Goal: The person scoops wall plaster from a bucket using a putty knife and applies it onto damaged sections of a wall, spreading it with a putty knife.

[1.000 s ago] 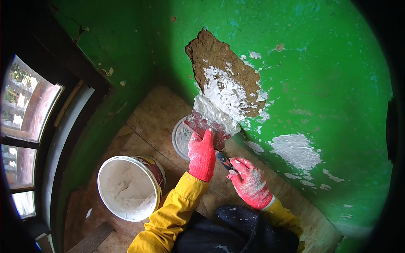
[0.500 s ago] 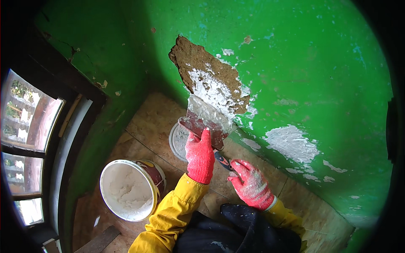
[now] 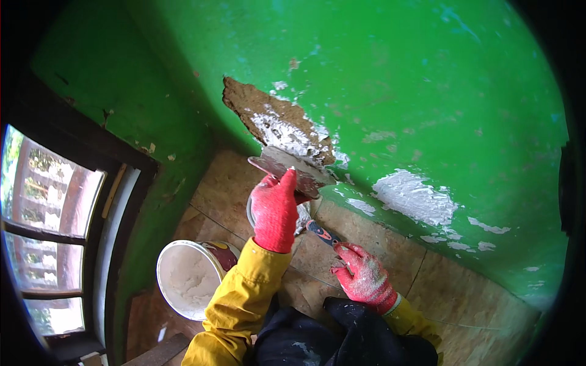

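Observation:
My left hand (image 3: 273, 210), in a red work glove, is closed on a wide flat putty spreader (image 3: 292, 166) smeared with whitish filler. The spreader is at the lower edge of a broken brown patch (image 3: 247, 102) in the green wall, partly coated with white filler (image 3: 284, 135); whether it touches is unclear. My right hand (image 3: 366, 279), also gloved, grips the end of a putty knife (image 3: 323, 233) with a dark and orange handle. The knife's whitish blade shows partly beside my left hand. A pale round rim (image 3: 249, 210) peeks out behind the left glove.
A bucket of whitish filler (image 3: 189, 280) stands on the tiled floor (image 3: 378, 244), left of my left sleeve. Farther right, the wall bears a white filled patch (image 3: 415, 196) and peeling spots. A dark-framed window (image 3: 52, 213) is at far left.
The view has shifted, so the wall patch appears lower and farther left. The spreader stays along the patch's lower edge, seen flatter. More of the putty knife, including its blade, now shows.

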`<state>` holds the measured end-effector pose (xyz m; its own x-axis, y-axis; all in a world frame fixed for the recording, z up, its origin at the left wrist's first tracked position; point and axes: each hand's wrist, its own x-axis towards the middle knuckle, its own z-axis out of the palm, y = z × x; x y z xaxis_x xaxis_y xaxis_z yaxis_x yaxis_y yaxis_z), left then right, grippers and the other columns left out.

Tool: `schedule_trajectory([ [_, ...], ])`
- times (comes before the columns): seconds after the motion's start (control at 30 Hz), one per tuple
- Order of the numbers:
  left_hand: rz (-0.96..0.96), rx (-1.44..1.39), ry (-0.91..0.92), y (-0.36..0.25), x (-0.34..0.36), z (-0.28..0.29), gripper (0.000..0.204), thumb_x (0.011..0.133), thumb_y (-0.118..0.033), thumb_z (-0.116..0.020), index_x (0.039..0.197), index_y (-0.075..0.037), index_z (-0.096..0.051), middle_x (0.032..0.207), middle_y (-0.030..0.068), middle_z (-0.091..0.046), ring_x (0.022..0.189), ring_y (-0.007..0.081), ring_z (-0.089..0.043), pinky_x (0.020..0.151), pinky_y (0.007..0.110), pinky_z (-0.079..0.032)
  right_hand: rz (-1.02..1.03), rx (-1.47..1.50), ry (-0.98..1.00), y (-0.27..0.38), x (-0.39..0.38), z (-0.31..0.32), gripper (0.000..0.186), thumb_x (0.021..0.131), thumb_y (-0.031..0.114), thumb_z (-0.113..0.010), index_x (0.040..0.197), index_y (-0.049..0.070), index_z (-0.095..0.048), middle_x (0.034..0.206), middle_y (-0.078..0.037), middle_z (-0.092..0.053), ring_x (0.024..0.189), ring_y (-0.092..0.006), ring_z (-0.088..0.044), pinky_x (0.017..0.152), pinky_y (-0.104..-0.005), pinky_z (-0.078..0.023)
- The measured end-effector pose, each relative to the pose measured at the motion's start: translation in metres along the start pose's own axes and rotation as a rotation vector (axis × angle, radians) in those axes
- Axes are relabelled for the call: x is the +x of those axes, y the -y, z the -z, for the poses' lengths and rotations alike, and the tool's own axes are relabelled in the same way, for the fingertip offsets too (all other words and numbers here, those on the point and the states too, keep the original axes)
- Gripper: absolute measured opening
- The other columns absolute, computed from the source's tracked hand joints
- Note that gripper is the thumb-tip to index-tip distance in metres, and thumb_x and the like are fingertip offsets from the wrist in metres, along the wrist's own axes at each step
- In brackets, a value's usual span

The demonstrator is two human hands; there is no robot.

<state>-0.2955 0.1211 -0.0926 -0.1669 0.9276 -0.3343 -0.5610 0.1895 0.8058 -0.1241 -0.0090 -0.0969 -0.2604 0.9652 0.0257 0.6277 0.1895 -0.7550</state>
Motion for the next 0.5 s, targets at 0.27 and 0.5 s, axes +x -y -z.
schedule_trajectory([
  [0.27,0.016,0.146,0.195,-0.038,0.019,-0.020,0.023,0.088,-0.011,-0.056,0.099,0.009,-0.057,0.091,0.0182,-0.064,0.078,0.0287,-0.066,0.069,0.039,-0.058,0.026,0.142,-0.051,-0.009,-0.011,0.000,0.042,0.074,0.011,-0.067,0.114,0.002,-0.057,0.109,-0.017,-0.060,0.095,-0.0348,-0.060,0.078,-0.0390,-0.050],
  [0.5,-0.343,0.645,0.477,-0.051,0.031,-0.010,0.032,0.085,0.011,-0.047,0.117,0.013,-0.048,0.110,0.0229,-0.056,0.097,0.0332,-0.062,0.085,0.042,-0.055,0.083,0.234,-0.161,-0.020,-0.019,-0.002,0.043,0.072,0.008,-0.067,0.114,0.002,-0.057,0.106,-0.017,-0.061,0.097,-0.0328,-0.060,0.078,-0.0385,-0.051],
])
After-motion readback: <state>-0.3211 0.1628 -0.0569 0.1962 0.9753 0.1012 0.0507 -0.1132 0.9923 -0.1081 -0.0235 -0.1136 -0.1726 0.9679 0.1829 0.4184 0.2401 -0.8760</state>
